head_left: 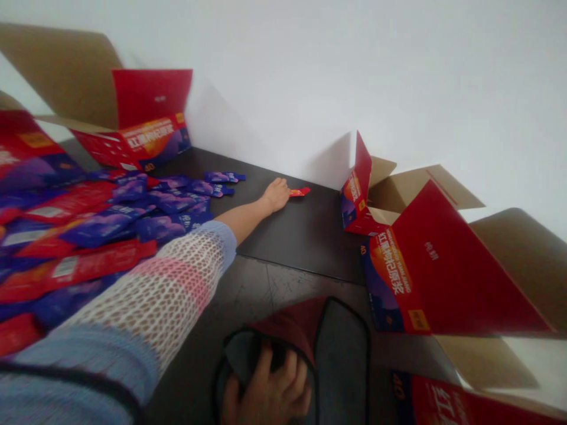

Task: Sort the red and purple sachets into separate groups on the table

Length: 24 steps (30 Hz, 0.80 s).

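My left hand [277,195] stretches out across the dark tabletop toward the wall, from a knitted sleeve striped white, pink and blue. Its fingers close on the near end of a slim red sachet [300,192], whose other end sticks out to the right. At the bottom, my right hand [277,386] has its fingers curled at the mouth of a dark red and grey fabric pouch [341,348] with black edging. The pouch's inside is mostly hidden. Under and beside my left arm lies a pile of blue sachets [106,224] and red sachets [88,264].
Open printed cartons stand on both sides: one at the back left [153,144], another at the far left [31,147]. On the right are a carton by the wall [354,203], a larger one [392,277] and one at the bottom [443,404]. A white wall [274,77] bounds the back.
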### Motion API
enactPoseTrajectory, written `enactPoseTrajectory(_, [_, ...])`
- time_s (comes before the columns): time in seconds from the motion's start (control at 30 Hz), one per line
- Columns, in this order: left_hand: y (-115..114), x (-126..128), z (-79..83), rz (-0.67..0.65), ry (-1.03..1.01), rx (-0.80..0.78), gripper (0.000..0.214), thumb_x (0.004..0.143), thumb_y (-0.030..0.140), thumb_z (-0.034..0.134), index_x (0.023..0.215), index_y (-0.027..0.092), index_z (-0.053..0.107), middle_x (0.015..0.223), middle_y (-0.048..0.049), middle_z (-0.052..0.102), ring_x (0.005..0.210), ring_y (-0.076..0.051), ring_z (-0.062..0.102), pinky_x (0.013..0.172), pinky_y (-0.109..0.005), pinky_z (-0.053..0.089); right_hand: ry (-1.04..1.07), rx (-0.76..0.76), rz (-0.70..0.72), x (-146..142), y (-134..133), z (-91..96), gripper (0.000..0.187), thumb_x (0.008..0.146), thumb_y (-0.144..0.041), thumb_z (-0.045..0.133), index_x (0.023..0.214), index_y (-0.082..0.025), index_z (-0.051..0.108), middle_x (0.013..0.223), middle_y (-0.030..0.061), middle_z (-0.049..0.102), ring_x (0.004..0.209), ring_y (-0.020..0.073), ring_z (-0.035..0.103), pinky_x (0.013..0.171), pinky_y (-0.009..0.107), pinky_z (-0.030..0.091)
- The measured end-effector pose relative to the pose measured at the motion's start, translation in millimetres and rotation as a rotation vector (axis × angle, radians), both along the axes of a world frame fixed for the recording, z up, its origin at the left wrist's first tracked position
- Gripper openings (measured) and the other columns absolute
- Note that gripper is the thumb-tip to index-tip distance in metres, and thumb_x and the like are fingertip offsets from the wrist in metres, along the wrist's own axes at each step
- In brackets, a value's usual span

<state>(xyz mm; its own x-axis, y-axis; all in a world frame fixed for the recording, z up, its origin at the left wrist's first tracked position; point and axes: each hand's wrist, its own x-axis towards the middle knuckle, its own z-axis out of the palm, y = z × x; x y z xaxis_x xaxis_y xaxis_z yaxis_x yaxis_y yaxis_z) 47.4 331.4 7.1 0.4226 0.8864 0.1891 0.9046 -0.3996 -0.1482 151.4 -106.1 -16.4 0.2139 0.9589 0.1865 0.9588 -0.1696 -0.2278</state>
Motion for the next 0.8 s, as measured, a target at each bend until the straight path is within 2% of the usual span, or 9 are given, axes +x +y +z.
enactPoseTrajectory(0.13, [-57.0,10.8,14.4,-0.025,0.107,-0.046,0.041,0.096,0.009,0.034,0.108,0.010,0.073,0.106,-0.0184,0.071,0.110,-0.027,0.056,0.097,-0.041,0.034,-0.005,0.008,0.075,1.7,4.8,6.8,0.047,0.077,-0.031,0.062,0.122,-0.019,0.067,0.136,0.0249,0.054,0.132,0.0475,0.041,0.099,0.068,0.033])
enactPoseTrajectory(0.27, [-121.0,18.5,24.4,-0.026,0.173,-0.108,0.036,0.094,0.005,0.040,0.102,0.009,0.075,0.108,-0.0197,0.072,0.105,-0.027,0.060,0.088,-0.039,0.041,-0.010,-0.015,0.111,2.2,9.8,16.9,0.053,0.079,-0.029,0.060,0.131,-0.016,0.061,0.144,0.0258,0.046,0.135,0.0460,0.036,0.099,0.065,0.032])
enactPoseTrajectory(0.33, [-153.6,17.9,24.9,-0.012,0.172,-0.136,0.036,0.094,0.004,0.039,0.102,0.007,0.074,0.109,-0.0227,0.071,0.104,-0.028,0.062,0.081,-0.037,0.043,-0.006,-0.034,0.151,2.7,11.1,21.8,0.053,0.083,-0.033,0.059,0.133,-0.014,0.058,0.139,0.0259,0.048,0.129,0.0437,0.041,0.098,0.061,0.035])
enactPoseTrajectory(0.43, [-202.1,12.6,20.3,0.009,0.160,-0.171,0.036,0.095,0.004,0.039,0.106,0.004,0.073,0.107,-0.0250,0.072,0.099,-0.027,0.067,0.078,-0.035,0.046,0.002,-0.042,0.190,4.9,12.0,24.9,0.048,0.086,-0.039,0.058,0.126,-0.012,0.059,0.115,0.0208,0.058,0.110,0.0377,0.051,0.093,0.052,0.038])
enactPoseTrajectory(0.63, [-300.9,3.1,14.8,0.079,0.055,-0.172,0.034,0.097,0.009,0.041,0.110,0.006,0.072,0.103,-0.0234,0.073,0.099,-0.026,0.071,0.078,-0.032,0.050,-0.027,0.082,0.126,6.3,10.2,19.2,0.043,0.087,-0.041,0.055,0.114,-0.008,0.060,0.114,0.0234,0.058,0.110,0.0381,0.049,0.091,0.049,0.035])
enactPoseTrajectory(0.8, [-370.7,-11.7,17.2,0.107,0.051,-0.168,0.033,0.096,0.010,0.044,0.111,0.009,0.074,0.104,-0.0209,0.074,0.095,-0.026,0.072,0.076,-0.033,0.053,-0.041,0.114,0.116,1.5,10.7,18.5,0.040,0.091,-0.033,0.047,0.112,-0.001,0.060,0.108,0.0288,0.065,0.105,0.0383,0.058,0.095,0.051,0.033])
